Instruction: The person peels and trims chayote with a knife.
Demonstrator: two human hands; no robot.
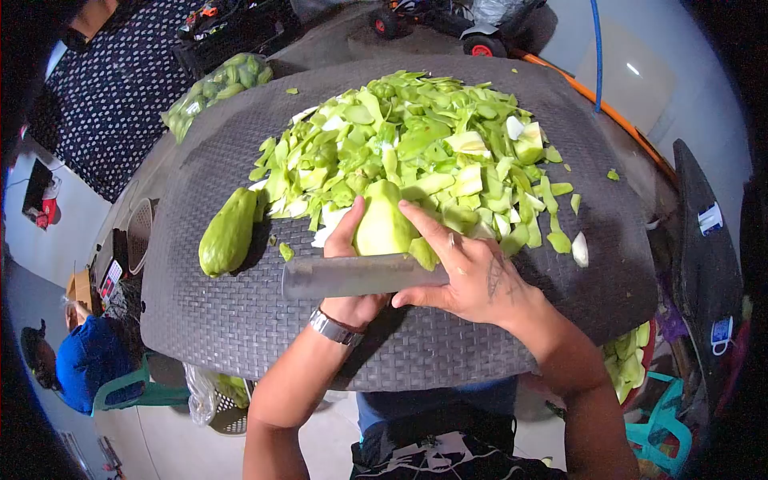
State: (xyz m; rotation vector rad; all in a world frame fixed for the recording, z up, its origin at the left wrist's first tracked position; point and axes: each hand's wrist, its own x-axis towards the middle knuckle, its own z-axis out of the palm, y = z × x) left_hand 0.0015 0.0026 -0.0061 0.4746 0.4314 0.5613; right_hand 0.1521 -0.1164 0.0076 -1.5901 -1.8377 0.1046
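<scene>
Near the table's front, my left hand [346,276] is wrapped round a pale, partly peeled green chayote [380,220], its thumb along the side. My right hand [460,276] holds a wide metal blade [360,277], which lies crosswise over the near end of the chayote. The right forefinger reaches along the chayote's right side; the knife's handle is hidden in the hand. A strip of green peel [423,253] sits at the blade's upper edge. Beyond both hands spreads a large heap of peels [416,136]. One unpeeled chayote [228,234] rests left of my hands.
The dark woven table [232,320] has loose scraps at its right. Beyond its far left edge is a bag of green vegetables [216,92]. A person in blue [90,362] sits at lower left. Containers of green pieces stand below the near edge on both sides.
</scene>
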